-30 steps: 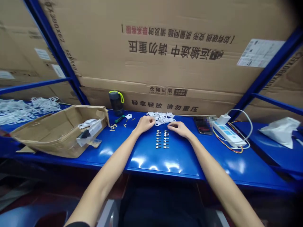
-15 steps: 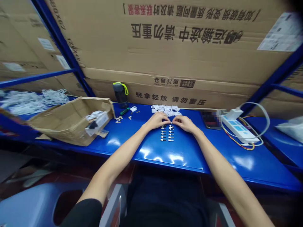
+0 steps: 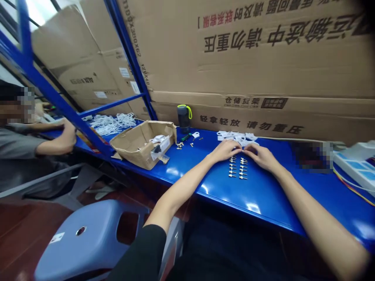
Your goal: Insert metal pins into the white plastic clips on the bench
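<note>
My left hand [image 3: 226, 151] and my right hand [image 3: 261, 157] meet fingertip to fingertip over the blue table. Both are closed in a pinch, and whatever is between the fingers is too small to make out. Just below them lie small metal pins with pale collars [image 3: 243, 172], laid out in two columns. My left fingers partly cover the top of the left column. Behind my hands is a pile of flat white plastic pieces with ring-like openings [image 3: 236, 136].
An open cardboard box [image 3: 131, 150] holds white parts. Near it are a dark bottle [image 3: 184, 121], a green-handled tool [image 3: 185, 137] and small brass pieces [image 3: 179, 145]. A power strip [image 3: 356, 162] lies right; a stool [image 3: 96, 222] and a co-worker [image 3: 26, 152] are left.
The view has swung left, bringing the co-worker and more of the stool into sight. My hands stay together above the pins, with little visible change in their pinch.
</note>
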`<state>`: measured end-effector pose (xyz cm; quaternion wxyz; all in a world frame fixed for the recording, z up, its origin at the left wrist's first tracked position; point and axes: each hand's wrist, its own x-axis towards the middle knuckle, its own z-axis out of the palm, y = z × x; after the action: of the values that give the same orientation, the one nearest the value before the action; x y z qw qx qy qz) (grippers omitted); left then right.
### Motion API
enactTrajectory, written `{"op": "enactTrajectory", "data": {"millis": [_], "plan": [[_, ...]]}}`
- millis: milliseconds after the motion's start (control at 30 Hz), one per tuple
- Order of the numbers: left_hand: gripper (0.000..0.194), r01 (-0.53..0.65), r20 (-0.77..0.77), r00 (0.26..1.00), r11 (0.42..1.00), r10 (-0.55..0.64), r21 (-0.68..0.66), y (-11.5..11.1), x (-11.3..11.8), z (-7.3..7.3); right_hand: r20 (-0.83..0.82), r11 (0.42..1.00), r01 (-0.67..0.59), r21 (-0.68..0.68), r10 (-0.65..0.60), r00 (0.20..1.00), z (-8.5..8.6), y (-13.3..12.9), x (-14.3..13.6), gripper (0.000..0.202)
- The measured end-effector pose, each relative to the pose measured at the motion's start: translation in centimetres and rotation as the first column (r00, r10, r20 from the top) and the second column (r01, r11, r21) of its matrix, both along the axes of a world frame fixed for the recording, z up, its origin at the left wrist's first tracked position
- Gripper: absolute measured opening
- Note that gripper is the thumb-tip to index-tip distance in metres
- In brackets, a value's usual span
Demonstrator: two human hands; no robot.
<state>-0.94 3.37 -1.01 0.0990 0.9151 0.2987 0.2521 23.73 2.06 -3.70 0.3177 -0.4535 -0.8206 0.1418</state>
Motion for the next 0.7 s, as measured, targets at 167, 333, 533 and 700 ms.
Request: {"op": "enactTrajectory", "data": {"millis": [167, 333, 533, 700], "plan": [[0.025, -0.003, 0.143, 0.990, 0.997, 0.013, -0.075, 0.4, 0.0, -0.5, -0.019, 0.998, -0.043, 0.043, 0.043, 0.999, 1.8, -1.5, -1.1, 0.034], [0.030, 0.054, 0.235, 0.972, 0.982, -0.011, -0.179, 1.2, 0.2, -1.0, -0.003, 0.995, -0.027, 0.099, 0.028, 1.000, 2.6, -1.7, -1.5, 0.027], [0.031, 0.089, 0.227, 0.973, 0.969, -0.035, -0.231, 1.2, 0.1, -0.8, 0.023, 0.994, -0.063, 0.091, 0.061, 0.998, 2.6, -1.6, -1.4, 0.018], [0.025, 0.030, 0.173, 0.985, 0.987, -0.003, -0.157, 0.9, -0.6, -0.3, 0.003, 0.997, -0.053, 0.051, 0.053, 0.999, 2.6, -1.4, -0.7, 0.016]]}}
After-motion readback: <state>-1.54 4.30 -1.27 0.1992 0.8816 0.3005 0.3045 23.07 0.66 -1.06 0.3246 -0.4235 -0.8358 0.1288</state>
